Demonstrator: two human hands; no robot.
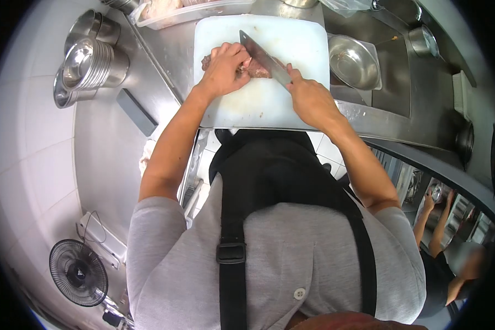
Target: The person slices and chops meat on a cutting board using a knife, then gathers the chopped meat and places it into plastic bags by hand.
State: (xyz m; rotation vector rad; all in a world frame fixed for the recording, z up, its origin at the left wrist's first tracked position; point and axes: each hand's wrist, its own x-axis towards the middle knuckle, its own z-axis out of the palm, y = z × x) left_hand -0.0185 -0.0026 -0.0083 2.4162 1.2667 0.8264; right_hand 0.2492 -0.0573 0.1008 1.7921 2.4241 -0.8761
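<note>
A piece of brownish-red meat lies across the white cutting board. My left hand is curled over the meat, its fingers closed on it and pressing it to the board. In my right hand is the handle of a large cleaver-like knife with a hole near the blade's tip. The blade slants from upper left to lower right over the meat, close to my left fingertips. Whether its edge is inside the meat I cannot tell.
A plastic tub of raw meat stands behind the board. On the right, a metal bowl sits by a sink. Stacked metal bowls, a grey oblong block and a fan are at left. Another person works at lower right.
</note>
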